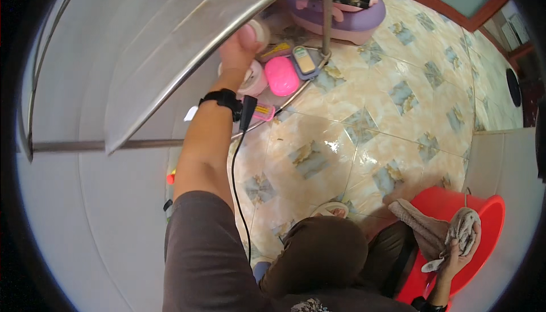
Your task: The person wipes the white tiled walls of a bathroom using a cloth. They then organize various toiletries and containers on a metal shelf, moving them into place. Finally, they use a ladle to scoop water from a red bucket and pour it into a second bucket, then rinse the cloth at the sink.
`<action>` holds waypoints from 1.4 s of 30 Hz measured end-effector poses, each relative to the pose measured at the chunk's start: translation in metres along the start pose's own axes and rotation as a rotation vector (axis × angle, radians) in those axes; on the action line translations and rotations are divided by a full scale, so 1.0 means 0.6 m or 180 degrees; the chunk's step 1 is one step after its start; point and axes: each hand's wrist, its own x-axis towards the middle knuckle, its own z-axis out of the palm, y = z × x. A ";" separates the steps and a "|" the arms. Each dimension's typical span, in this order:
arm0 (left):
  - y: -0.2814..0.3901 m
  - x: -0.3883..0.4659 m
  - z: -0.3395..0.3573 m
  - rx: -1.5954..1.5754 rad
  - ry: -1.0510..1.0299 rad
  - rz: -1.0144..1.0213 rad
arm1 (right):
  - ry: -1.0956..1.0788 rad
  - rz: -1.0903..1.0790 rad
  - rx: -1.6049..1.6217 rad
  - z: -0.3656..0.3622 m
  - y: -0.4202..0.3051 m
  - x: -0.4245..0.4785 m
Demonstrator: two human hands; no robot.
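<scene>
Under the metal-framed shelf, my left hand grips a pale round container, blurred and partly hidden by the shelf's rail. Just below that hand stands a pink-and-white round tub. Beside the tub are a bright pink soap box, a grey dish with a pale yellow bar-shaped item, and a pink brush with yellow bristles. At the lower right my right hand holds a bunched grey-brown towel, part of which hangs over the rim of a red plastic tub.
A metal shelf rail slants across the upper left. Behind the shelf post sits a purple-and-pink plastic basin. The tiled floor shines as if wet. A black cable hangs from my left wrist. A brown-framed door stands at the upper right.
</scene>
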 end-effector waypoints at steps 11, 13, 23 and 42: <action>-0.098 0.071 0.080 0.0702 -0.0623 -0.0568 | -0.0018 0.0076 -0.0362 -0.010 0.001 -0.005; -0.118 0.083 0.078 0.1079 -0.0724 -0.0427 | 0.0014 0.0089 -0.0363 -0.011 0.003 -0.006; -0.146 0.079 0.047 0.1797 -0.1215 -0.0662 | -0.0179 0.0063 -0.0519 -0.002 -0.011 0.005; 0.096 -0.706 -0.278 -0.0994 -0.2978 -0.2571 | -0.0547 -0.0645 -0.0632 0.047 -0.060 0.003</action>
